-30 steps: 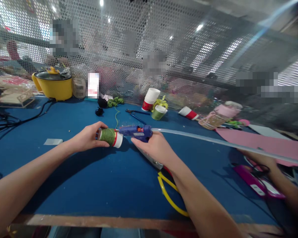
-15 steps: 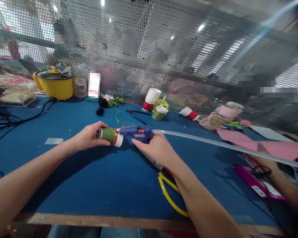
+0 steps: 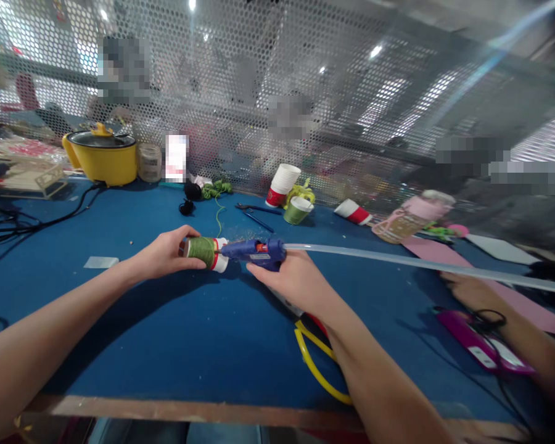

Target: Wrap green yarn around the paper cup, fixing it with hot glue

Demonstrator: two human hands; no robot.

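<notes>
My left hand (image 3: pixel 172 250) grips a paper cup (image 3: pixel 221 261) lying on its side, its rim toward the right. Green yarn (image 3: pixel 200 251) is wound round most of it, leaving a red band and the white rim bare. From the cup a strand of yarn runs back to a green bundle (image 3: pixel 219 189). My right hand (image 3: pixel 292 276) is closed round a blue hot glue gun (image 3: pixel 254 250), whose nozzle meets the cup at the edge of the yarn. A long clear glue stick (image 3: pixel 379 253) sticks out of the gun's back. Under my right forearm lie yellow-handled scissors (image 3: pixel 315 364).
Behind stand a yellow electric pot (image 3: pixel 108 161), a jar (image 3: pixel 148 163), stacked paper cups (image 3: pixel 284 184) and a yarn-wrapped cup (image 3: pixel 298 210). Pliers (image 3: pixel 261 209) lie nearby. At right are a pink bottle (image 3: pixel 411 216), a purple power strip (image 3: pixel 478 345) and another person's arm (image 3: pixel 494 305).
The cup has turned slightly in my left hand, and the nozzle stays at the yarn's edge. At right, the other person's hand and the pink sheet have shifted.
</notes>
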